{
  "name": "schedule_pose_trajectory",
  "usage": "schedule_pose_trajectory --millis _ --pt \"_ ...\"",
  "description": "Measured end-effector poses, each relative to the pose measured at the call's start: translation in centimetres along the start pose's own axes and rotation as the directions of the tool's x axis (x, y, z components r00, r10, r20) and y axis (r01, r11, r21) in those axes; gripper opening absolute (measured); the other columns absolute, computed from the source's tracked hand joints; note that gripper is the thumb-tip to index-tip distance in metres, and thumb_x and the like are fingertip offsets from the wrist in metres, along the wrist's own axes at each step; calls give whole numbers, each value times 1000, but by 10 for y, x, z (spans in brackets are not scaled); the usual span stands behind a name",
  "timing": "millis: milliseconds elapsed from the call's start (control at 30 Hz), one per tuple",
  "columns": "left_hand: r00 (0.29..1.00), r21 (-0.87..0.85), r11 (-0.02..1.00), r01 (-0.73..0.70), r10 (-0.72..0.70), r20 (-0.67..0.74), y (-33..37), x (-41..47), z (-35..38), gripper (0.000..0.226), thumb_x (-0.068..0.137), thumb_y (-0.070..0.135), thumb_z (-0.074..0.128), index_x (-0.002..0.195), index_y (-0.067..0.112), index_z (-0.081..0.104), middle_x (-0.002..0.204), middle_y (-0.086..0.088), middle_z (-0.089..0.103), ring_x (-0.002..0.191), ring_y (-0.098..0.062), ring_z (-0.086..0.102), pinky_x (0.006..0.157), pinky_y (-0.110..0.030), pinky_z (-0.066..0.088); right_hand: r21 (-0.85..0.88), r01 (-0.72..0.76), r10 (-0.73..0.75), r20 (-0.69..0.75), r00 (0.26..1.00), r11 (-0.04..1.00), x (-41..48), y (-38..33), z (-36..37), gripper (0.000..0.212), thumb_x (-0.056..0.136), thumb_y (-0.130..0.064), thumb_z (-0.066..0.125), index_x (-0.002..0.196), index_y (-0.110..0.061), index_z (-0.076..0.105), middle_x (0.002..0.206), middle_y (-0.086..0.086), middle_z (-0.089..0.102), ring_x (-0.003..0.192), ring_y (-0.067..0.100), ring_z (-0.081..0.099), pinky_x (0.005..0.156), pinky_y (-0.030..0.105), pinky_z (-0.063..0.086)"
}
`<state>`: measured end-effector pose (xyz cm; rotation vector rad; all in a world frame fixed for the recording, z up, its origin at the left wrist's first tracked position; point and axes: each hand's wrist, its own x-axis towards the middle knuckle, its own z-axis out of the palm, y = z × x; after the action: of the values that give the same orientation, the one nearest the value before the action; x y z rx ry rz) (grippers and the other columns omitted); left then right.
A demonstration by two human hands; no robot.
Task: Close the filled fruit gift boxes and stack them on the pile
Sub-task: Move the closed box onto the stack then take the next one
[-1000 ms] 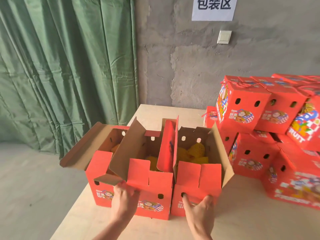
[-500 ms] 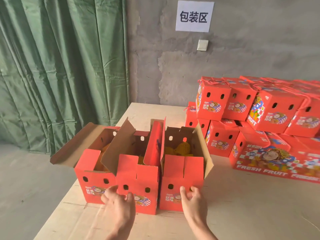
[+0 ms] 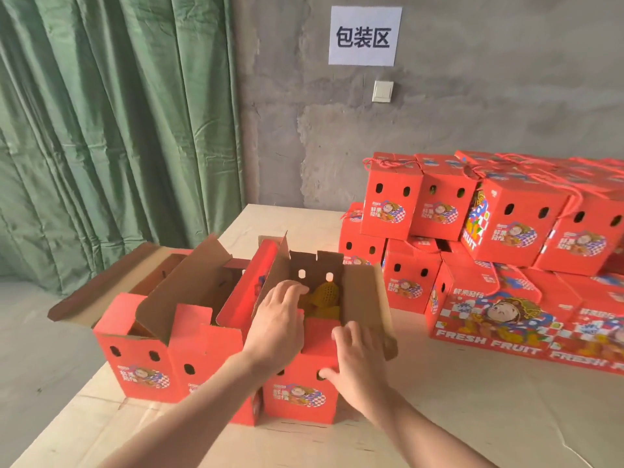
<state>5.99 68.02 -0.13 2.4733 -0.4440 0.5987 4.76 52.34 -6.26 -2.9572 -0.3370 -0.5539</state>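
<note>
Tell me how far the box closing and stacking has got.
Done: a pile of closed boxes stands on the right. In hand: the left hand reaches over the rightmost open box, above its netted fruit, and the right hand rests on its front flap; its flaps are up. Left: close and stack this box, then the two open boxes beside it.

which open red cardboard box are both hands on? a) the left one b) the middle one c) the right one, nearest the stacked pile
c: the left hand and right hand both touch the rightmost open red cardboard box, next to the pile of closed red boxes.
</note>
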Motion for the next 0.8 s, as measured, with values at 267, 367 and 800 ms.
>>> schedule_pose_trajectory --millis 267,367,800 --pt "835 409 904 122 -316 450 21 44 48 36 95 46 46 100 11 51 109 -10 59 105 -32 55 72 -34 38 60 75 -75 -16 997 995 12 73 9 69 30 -51 85 81 -10 65 78 2 59 72 25 62 63 35 54" --pt "833 482 874 54 -306 461 60 51 65 35 97 43 42 101 9 52 110 -12 62 102 -33 57 71 -33 36 64 99 -101 34 994 993 15 117 15 68 56 -51 75 107 -8 59 105 5 58 100 27 57 90 38 47" --pt "888 -13 930 367 -355 -291 77 107 39 31 95 23 51 120 6 58 124 -11 59 116 -25 52 98 -33 38 577 -182 68 214 974 796 -23 233 17 15 83 -14 66 98 -18 64 96 -6 63 88 14 62 76 11 45"
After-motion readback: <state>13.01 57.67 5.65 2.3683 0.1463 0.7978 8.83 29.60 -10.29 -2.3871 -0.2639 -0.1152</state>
